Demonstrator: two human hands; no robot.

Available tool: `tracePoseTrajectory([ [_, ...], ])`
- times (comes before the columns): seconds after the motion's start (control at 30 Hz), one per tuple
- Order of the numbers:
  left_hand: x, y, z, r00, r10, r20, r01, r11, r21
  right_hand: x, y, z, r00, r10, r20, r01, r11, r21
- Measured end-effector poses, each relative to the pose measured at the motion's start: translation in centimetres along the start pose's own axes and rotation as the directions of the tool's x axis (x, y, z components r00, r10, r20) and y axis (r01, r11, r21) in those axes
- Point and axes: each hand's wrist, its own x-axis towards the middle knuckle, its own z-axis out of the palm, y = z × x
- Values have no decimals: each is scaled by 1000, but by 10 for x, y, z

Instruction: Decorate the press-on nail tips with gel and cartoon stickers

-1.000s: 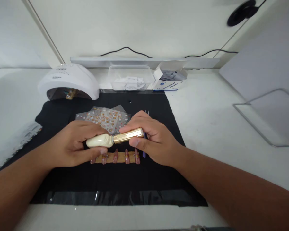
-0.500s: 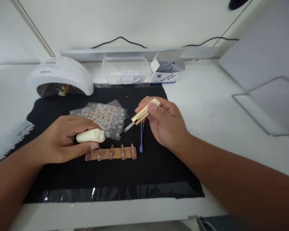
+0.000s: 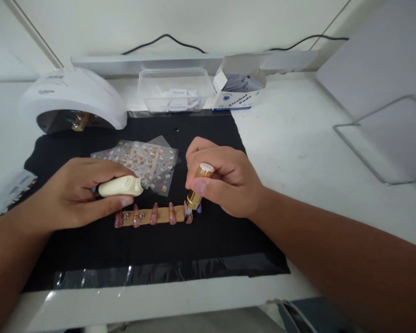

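L hand (image 3: pixel 78 193): closed round bottle (image 3: pixel 119 186), open neck (image 3: pixel 144 183) to 3 o'clock.
R hand (image 3: pixel 223 180): thumb + fingers closed on cap (image 3: pixel 194 200), brush (image 3: pixel 188 212) to approx. 7 o'clock.
Nails (image 3: pixel 154 214): 5 on strip (image 3: pixel 163 215), approx. 4 o'clock of bottle.
Progress: bottle uncapped; brush at 3-o'clock-end nail, contact unclear; other 4 prob. left, coating can't be told.
Vs. 0.5 s ago: brush lowered from nr. neck to nail.

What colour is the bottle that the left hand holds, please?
The bottle is pale cream, best seen in the head view.
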Motion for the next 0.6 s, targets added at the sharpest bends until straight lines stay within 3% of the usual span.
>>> tracePoseTrajectory([
  [0.13, 0, 0, 0, 1000, 1, -1, -1, 1000, 1, 1, -1, -1, 999, -25, 41, 28, 998, -59],
  [0.27, 0, -1, 0, 1000, 18, -16, -18, 1000, -5, 1, 0, -1, 1000, -18, -2, 18, 997, -78],
  [0.6, 1, 1, -1, 1000, -11, -2, 11, 1000, 10, -1, 0, 0, 1000, -12, -25, 13, 1000, 11],
])
